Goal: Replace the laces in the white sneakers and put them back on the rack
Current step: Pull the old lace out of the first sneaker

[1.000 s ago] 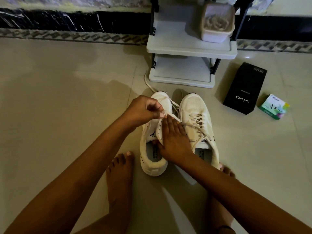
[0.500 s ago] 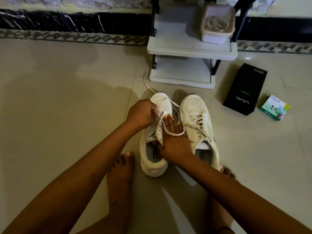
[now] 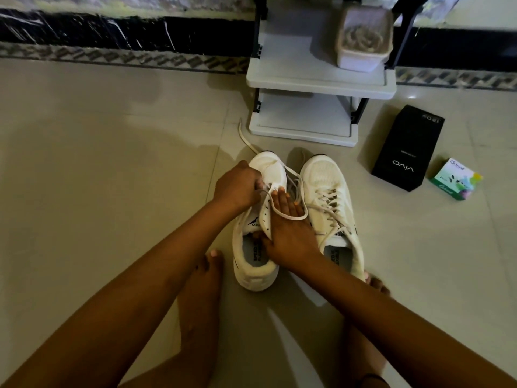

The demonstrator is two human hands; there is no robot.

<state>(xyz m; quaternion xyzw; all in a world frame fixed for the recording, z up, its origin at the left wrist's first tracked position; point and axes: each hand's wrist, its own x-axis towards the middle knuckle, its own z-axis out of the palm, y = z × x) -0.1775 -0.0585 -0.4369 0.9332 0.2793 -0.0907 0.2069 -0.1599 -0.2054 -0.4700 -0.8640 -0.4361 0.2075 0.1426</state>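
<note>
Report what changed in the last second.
The white shoelace pinched by the left hand went from taut to a loose loop across the fingers of the right hand. That hand stays flat on the unlaced white sneaker; the laced white sneaker, white rack and black cardboard box are unmoved.

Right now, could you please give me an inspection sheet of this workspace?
Surface: beige tiled floor, dimly lit.
Job's things: left sneaker with its lace loose, one loop over the right hand's fingers, tail on the floor; right sneaker beside it, laced; white rack behind them.
Clutter: tub on the rack's upper shelf; black box and green box on the floor to its right.
Hands: left hand pinches the lace; right hand lies flat on the left sneaker's tongue.
Cables: nothing seen.
Surroundings: dark marble skirting; bare feet beside the sneakers.
</note>
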